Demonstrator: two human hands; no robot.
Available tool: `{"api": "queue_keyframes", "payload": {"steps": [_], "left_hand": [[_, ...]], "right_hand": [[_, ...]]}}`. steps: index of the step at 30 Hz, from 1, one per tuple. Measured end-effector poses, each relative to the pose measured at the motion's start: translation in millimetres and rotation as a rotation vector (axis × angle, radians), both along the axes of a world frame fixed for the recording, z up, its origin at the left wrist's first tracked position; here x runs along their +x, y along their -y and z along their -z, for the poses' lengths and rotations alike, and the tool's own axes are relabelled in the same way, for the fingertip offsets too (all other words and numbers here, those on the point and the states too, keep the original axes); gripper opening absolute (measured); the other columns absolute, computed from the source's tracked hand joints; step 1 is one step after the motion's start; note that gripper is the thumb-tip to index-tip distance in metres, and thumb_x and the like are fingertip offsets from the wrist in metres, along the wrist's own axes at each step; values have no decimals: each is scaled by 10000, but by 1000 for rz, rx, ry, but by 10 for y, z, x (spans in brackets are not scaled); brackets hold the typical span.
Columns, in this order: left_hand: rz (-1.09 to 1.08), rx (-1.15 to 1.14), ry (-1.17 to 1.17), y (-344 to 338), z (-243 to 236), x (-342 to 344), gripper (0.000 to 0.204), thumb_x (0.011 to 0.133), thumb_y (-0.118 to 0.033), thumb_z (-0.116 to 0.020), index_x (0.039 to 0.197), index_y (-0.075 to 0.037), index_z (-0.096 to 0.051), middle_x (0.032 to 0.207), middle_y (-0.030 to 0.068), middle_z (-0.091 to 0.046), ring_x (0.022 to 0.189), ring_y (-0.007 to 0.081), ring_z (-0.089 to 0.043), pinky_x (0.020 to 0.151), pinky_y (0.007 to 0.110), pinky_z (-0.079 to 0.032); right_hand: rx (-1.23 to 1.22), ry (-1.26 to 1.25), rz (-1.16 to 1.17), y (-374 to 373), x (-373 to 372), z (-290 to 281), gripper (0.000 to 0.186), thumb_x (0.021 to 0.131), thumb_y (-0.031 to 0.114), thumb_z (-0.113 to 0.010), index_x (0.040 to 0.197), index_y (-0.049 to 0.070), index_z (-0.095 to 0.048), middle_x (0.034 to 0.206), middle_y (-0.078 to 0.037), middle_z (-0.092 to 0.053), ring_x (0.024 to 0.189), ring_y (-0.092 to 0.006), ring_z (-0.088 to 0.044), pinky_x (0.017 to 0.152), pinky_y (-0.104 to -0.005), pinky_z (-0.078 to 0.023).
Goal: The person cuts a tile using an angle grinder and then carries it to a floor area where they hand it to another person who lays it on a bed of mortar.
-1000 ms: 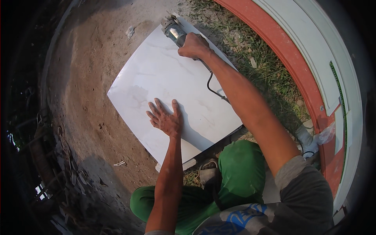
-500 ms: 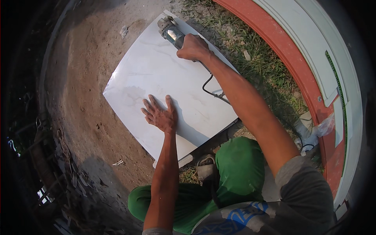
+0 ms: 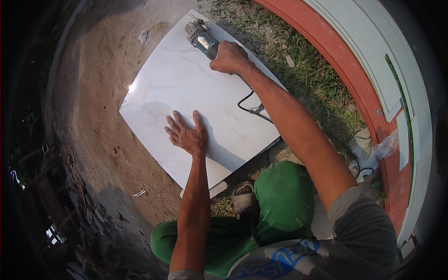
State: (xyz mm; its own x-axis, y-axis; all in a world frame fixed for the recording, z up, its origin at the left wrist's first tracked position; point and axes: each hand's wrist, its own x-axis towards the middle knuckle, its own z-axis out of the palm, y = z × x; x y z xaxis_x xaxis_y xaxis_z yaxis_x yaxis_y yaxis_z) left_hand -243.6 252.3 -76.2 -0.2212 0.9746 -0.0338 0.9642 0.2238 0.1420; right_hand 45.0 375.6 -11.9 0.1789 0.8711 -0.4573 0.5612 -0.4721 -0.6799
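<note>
Bare dirt (image 3: 100,116) spreads at left; beside it lies a white slab (image 3: 217,95), where the left hand (image 3: 190,136) presses, flat and splayed, probably to steady it. The right hand (image 3: 228,57) is clamped round a power tool (image 3: 203,40) near the slab's far corner, apparently for control. Past the grass (image 3: 319,83) lies crumpled clear plastic (image 3: 387,147); whether it contains anything, I cannot tell.

Right hand (image 3: 230,58) hiding part of tool (image 3: 204,42), 12 o'clock; forearm (image 3: 284,107) covering some cord (image 3: 240,103); lower edge cutting shirt (image 3: 350,254), 5 o'clock.
</note>
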Motion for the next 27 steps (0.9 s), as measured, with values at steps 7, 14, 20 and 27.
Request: {"api": "queue_keyframes", "payload": {"steps": [7,14,20,27], "left_hand": [[-4,-16,-2,0,-13,6,948,1024,-783,-519,1762,-208,-365,1850,138,-239,1704,456,-135,1359,637,-119],[-8,-32,-3,0,-15,11,954,1022,-791,-511,1765,-212,-358,1855,130,-231,1710,441,-117,1362,634,-110],[-13,-23,-4,-7,-5,18,955,1019,-794,-515,1763,-214,-363,1854,127,-234,1710,438,-120,1362,631,-113],[-11,-20,-14,-11,17,-12,964,1012,-812,-516,1758,-218,-373,1850,128,-246,1707,442,-132,1358,641,-120]], "right_hand": [[93,13,40,93,12,75,286,730,161,-731,889,-75,-765,944,-298,-790,963,-437,-802,881,-482,-628],[83,2,44,197,31,18,308,730,160,-722,906,-89,-761,972,-311,-788,981,-447,-800,891,-481,-632],[89,5,33,257,63,24,332,727,162,-720,926,-100,-764,1004,-333,-785,1010,-463,-796,904,-486,-633],[82,0,31,349,81,30,335,725,159,-715,927,-104,-765,1003,-343,-782,1010,-469,-795,910,-487,-633]]}}
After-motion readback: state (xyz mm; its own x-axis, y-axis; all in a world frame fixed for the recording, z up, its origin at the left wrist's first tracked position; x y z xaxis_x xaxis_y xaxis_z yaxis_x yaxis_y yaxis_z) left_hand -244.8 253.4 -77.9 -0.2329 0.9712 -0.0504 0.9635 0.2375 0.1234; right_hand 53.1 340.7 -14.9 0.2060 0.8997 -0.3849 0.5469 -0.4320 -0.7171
